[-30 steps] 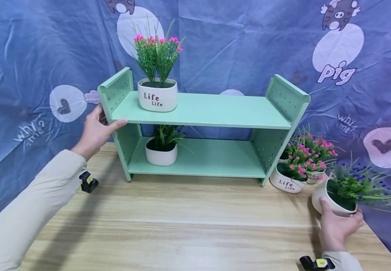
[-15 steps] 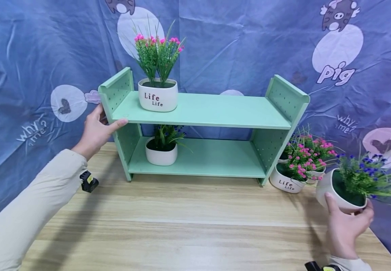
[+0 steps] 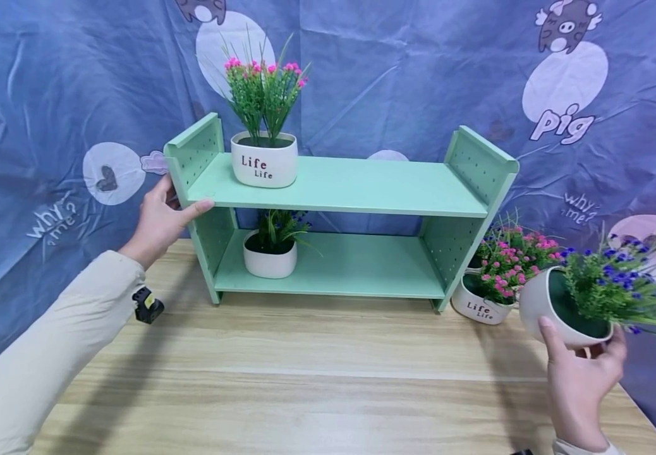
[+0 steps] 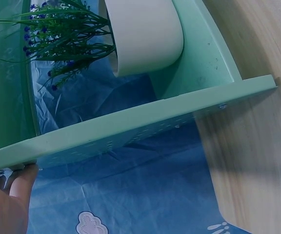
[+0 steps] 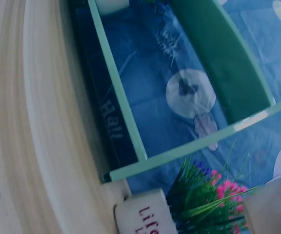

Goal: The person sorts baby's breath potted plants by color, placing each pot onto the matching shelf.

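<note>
1. The right hand (image 3: pixel 584 373) holds a smooth white rounded pot (image 3: pixel 537 311) of green grass and small blue flowers; its thumb and fingers are spread about the pot's width, thumb on the near left side, fingers partly hidden on the right.
2. That pot is tilted, its mouth facing right, at the right of the wood-grain table (image 3: pixel 305 379), near a white "Life" pot of pink flowers (image 3: pixel 480 306) beside the shelf.
3. The left hand (image 3: pixel 160 221) grips the left side panel of the pale green two-tier shelf (image 3: pixel 362 183): thumb stretched across its near edge to the upper board, fingers against the outer face, partly hidden.
</note>
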`<state>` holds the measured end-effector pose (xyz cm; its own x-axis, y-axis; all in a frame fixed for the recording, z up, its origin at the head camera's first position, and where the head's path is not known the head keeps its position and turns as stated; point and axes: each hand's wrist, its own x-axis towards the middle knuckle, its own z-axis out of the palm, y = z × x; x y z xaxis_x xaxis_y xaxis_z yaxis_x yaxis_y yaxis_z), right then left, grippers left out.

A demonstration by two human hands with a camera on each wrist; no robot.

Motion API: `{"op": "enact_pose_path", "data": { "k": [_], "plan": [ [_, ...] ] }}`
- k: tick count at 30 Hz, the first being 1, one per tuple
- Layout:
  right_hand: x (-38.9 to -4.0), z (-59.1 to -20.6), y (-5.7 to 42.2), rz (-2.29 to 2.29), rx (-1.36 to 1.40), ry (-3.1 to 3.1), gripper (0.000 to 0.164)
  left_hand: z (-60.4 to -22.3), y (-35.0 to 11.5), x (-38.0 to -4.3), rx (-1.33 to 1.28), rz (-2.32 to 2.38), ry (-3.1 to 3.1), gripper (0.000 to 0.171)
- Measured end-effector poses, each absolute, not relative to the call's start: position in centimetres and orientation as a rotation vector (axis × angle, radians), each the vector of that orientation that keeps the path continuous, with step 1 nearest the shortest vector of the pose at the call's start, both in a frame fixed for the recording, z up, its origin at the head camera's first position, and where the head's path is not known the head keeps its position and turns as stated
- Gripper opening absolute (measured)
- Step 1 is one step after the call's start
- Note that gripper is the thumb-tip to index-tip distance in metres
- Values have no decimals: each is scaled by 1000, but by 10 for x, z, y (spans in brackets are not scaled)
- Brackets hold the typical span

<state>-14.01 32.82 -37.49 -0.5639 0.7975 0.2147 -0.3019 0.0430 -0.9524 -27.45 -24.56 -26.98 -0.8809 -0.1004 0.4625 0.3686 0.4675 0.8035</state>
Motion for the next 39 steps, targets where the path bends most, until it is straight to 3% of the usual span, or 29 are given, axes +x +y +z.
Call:
{"op": "enact_pose_path", "data": {
  "k": [19,39],
  "plan": [
    [-131,-356,286,1906,-281,-1499,67,-269,-245,-274,-226,-1385,-2277,70],
    [-149,-382,248,1764,6,-2072,64,-270,-246,-274,-229,-1393,-2279,71]
  ]
}}
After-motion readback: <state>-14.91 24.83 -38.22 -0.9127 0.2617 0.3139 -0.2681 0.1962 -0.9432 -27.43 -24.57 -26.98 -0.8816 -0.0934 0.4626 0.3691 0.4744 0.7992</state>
